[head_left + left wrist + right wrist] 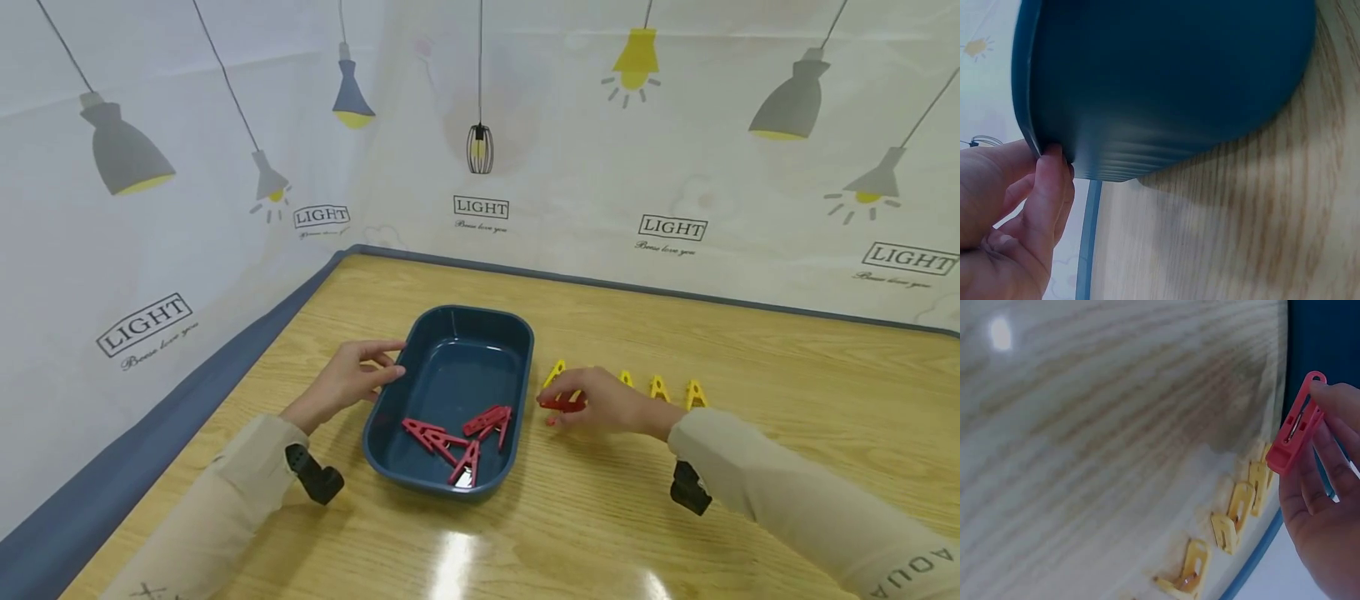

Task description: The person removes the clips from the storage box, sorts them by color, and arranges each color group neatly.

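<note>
My right hand pinches a red clothespin between thumb and fingers, just right of the blue tray. In the right wrist view the red clothespin is held by the right hand above the table, near the tray's side. My left hand holds the tray's left rim; in the left wrist view the thumb and fingers of the left hand pinch the rim of the tray. Several red clothespins lie in the near end of the tray.
Several yellow clothespins stand in a row on the wooden table, partly behind my right hand; the right wrist view shows yellow clothespins too. A white sheet printed with lamps hangs behind the table and along its left side.
</note>
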`<state>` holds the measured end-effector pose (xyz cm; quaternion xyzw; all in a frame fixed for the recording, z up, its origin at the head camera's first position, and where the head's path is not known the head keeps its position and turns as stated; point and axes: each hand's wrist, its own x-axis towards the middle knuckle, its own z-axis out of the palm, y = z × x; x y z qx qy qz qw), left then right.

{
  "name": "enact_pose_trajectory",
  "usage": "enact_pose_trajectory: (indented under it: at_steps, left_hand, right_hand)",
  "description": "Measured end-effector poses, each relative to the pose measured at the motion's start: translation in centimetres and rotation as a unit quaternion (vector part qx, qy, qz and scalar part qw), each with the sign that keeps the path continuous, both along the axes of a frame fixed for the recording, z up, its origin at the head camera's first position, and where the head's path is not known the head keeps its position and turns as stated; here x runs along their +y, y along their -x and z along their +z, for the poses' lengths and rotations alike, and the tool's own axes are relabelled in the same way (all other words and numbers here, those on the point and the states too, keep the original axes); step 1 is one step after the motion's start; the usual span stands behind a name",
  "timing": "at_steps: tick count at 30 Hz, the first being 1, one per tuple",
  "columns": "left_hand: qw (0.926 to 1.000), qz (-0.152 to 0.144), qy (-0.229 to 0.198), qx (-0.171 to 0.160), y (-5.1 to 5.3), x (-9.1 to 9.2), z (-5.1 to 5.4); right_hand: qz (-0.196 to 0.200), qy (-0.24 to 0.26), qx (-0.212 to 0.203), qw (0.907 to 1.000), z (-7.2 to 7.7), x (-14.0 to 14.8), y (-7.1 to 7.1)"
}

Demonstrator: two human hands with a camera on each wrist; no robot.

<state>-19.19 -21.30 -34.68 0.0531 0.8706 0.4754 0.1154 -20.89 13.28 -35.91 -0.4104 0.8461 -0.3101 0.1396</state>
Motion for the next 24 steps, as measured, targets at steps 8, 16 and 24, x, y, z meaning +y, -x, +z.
enact_pose_trajectory:
  at_steps: [8, 16, 24]
  left_hand:
    - [1.0000, 0.001, -0.002, -0.002, 0.0, 0.1, 0.1]
    - [1.0000, 0.000, 0.000, 0.001, 0.0, 0.0, 0.0]
    - [1.0000, 0.003, 0.000, -0.001, 0.1, 0.1, 0.1]
  right_hand:
    - [0.021, 0.010, -0.016, 0.9996, -1.5, -0.8, -0.7]
    - [0.015, 0.008, -0.034, 0.9993, -2.0, -1.2, -1.0]
    - [-0.031, 0.011, -0.038, 0.9987, -1.4, -0.5, -1.5]
